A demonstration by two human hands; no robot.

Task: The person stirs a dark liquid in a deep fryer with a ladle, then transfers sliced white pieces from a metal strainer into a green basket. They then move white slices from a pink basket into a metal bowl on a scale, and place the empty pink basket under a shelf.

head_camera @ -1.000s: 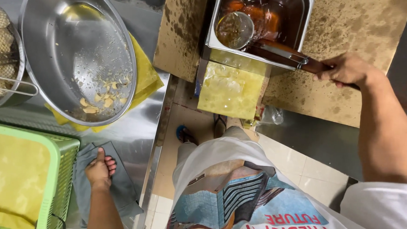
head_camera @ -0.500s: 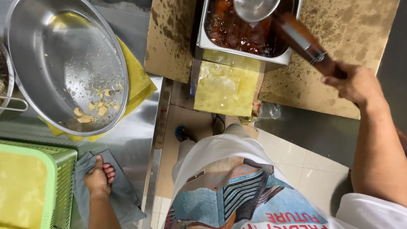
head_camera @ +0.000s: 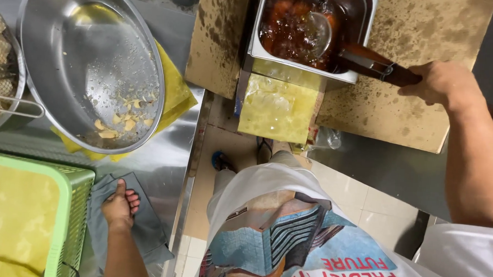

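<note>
Open steel counter point(head_camera: 162, 168) at 3 o'clock of the left hand point(head_camera: 119, 205), up to its edge. Blocked at 12 o'clock by the steel bowl point(head_camera: 89, 65), at 9 o'clock by the green basket point(head_camera: 74, 214). Narrow bare strip between bowl and basket.

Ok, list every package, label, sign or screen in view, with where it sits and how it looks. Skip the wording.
Printed picture on the white shirt: bottom centre, on the person's front; a blue and brown building scene with red lettering below it.
Clear plastic bag: on the steel counter by the stained cardboard's near edge; crumpled, transparent, no label visible.
No signs or screens are in view.
</note>
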